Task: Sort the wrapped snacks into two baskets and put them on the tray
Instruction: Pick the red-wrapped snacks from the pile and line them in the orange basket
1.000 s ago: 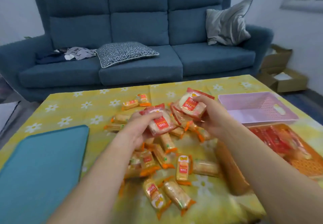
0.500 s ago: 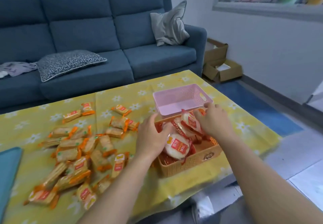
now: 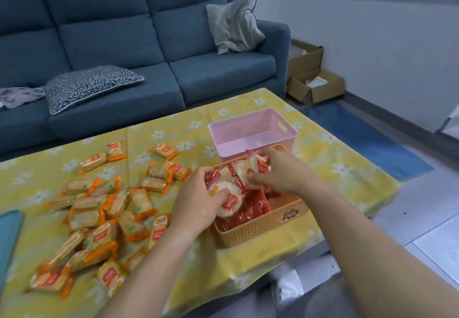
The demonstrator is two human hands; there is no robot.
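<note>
An orange basket near the table's front right edge holds several red-wrapped round snacks. My left hand grips one red-wrapped snack over the basket's left side. My right hand pinches a few red-wrapped snacks above the basket's far end. Behind it stands a pink basket with nothing visible inside. Several orange-wrapped snacks lie scattered on the yellow flowered tablecloth to the left. A corner of the teal tray shows at the left edge.
A blue sofa with cushions stands behind the table. Cardboard boxes sit on the floor at its right end. The table's right and front edges drop to a tiled floor with a blue mat.
The view swung right from the snack pile to the baskets. Both hands carried red-wrapped snacks from above the pile to the orange basket and have lowered into it.
</note>
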